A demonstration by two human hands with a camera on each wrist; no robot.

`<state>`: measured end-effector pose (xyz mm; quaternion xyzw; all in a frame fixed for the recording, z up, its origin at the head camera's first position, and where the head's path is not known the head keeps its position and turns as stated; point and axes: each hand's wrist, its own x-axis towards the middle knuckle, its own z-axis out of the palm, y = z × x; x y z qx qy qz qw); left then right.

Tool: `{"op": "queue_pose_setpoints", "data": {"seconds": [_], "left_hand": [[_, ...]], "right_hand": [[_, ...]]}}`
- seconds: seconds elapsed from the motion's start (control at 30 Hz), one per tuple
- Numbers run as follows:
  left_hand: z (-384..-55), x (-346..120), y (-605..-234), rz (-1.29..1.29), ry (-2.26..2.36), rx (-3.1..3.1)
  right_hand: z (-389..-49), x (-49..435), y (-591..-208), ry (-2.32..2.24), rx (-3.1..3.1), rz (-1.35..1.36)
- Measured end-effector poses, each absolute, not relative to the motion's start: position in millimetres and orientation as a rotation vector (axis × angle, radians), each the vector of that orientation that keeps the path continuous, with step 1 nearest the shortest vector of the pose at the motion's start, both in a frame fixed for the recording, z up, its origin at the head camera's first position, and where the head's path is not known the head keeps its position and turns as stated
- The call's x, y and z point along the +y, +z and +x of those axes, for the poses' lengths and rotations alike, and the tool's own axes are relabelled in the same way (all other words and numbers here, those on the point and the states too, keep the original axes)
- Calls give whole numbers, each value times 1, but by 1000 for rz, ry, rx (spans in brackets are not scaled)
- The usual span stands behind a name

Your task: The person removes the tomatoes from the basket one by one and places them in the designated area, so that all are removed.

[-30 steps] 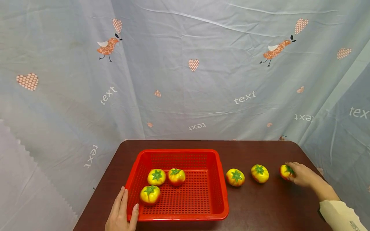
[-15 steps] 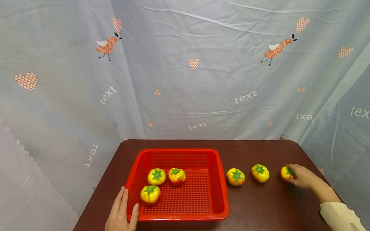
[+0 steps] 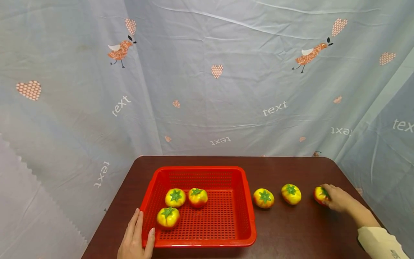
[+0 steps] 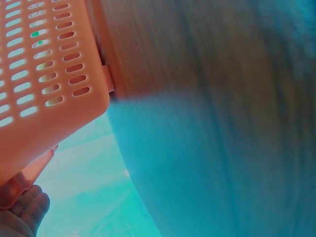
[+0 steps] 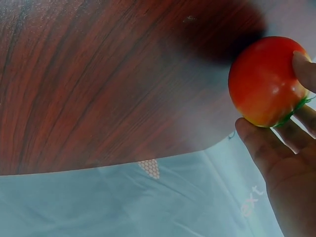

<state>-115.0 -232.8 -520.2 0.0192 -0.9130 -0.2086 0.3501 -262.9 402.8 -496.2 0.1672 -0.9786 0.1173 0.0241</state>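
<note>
In the head view, my left hand (image 3: pixel 134 237) rests at the left front corner of a red plastic basket (image 3: pixel 237 242), fingers straight along the rim and thumb by the front edge. In the left wrist view, that hand (image 4: pixel 27 212) shows under the basket's rim. At the right, my right hand (image 3: pixel 339 198) grips a red-yellow tomato (image 3: pixel 320 195) with a green leafy top. The right wrist view shows the thumb on one side of this tomato (image 5: pixel 266 81) and the fingers on the other. The tomato sits low over the table.
Three similar tomatoes, among them a front one (image 3: pixel 168 218), lie in the basket's left half. Two more, a nearer tomato (image 3: pixel 263 198) and a farther tomato (image 3: pixel 291 194), stand between basket and right hand. The dark wooden table (image 3: pixel 275 230) ends at a printed curtain (image 3: pixel 200 108).
The right hand and its tomato have barely shifted, with the fingers staying around it. The left hand and basket hold their place; the view tilts very slightly.
</note>
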Motion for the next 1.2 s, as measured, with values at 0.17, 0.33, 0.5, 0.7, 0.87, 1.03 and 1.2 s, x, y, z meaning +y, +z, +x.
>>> {"op": "queue_pose_setpoints", "data": {"seconds": [0.17,0.33,0.5,0.7,0.87,1.03,1.2], "left_hand": [[-114,-233,-520,58,-538,-2368],[-114,-234,-521,39,-549,-2346],[-115,-234,-521,31,-547,-2339],[-114,-234,-522,45,-550,-2340],[-114,-234,-523,51,-546,-2339],[-115,-234,-522,46,-545,-2340],[-115,-235,-521,49,-545,-2354]], "right_hand": [[-262,401,-496,344,-3034,520],[-263,400,-497,306,-3040,517],[-261,401,-498,290,-3027,522],[-260,401,-497,301,-3033,502],[-258,401,-495,286,-3047,476],[-258,400,-490,294,-3053,459],[-259,397,-486,317,-3068,452]]}}
